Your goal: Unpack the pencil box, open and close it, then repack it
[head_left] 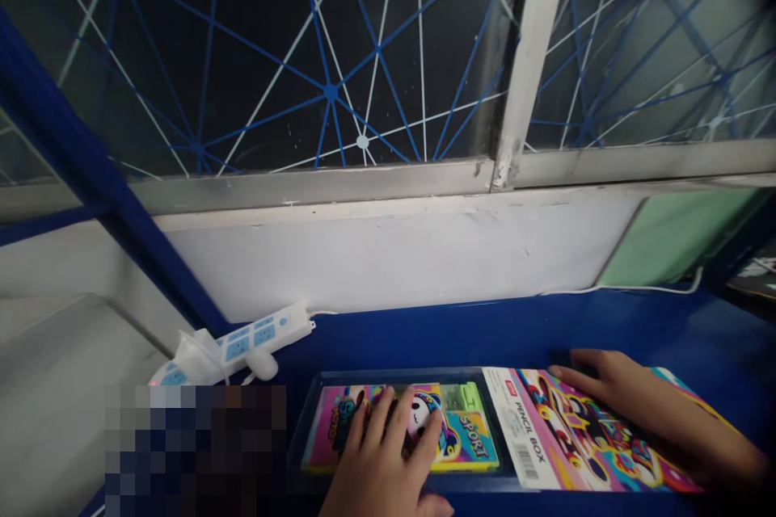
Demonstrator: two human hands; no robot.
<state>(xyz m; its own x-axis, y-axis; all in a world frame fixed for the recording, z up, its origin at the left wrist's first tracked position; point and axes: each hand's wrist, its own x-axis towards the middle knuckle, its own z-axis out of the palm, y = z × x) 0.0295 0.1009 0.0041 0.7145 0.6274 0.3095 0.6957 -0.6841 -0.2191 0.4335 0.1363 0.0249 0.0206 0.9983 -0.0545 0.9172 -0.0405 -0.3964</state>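
A colourful pencil box (476, 432) marked "SPORT", with a panda cartoon and a green piece at one corner, lies in a dark tray-like package (364, 376). My left hand (388, 440) rests palm down on the box with its fingers spread. To the right is a bright cartoon card (563, 452) printed "PENCIL BOX" with a barcode on its white strip. My right hand (606, 380) reaches in from the right over the card's far edge. Its visible thumb and finger are stretched out and apart; the other fingers are hidden.
A white power strip (267, 335) with a plugged-in white adapter (262, 363) lies at the back left of the blue table (424, 331). Behind stand a white panel (412, 258) and line-patterned windows (376, 48). A green panel (672, 234) leans at right. The bottom left is pixelated.
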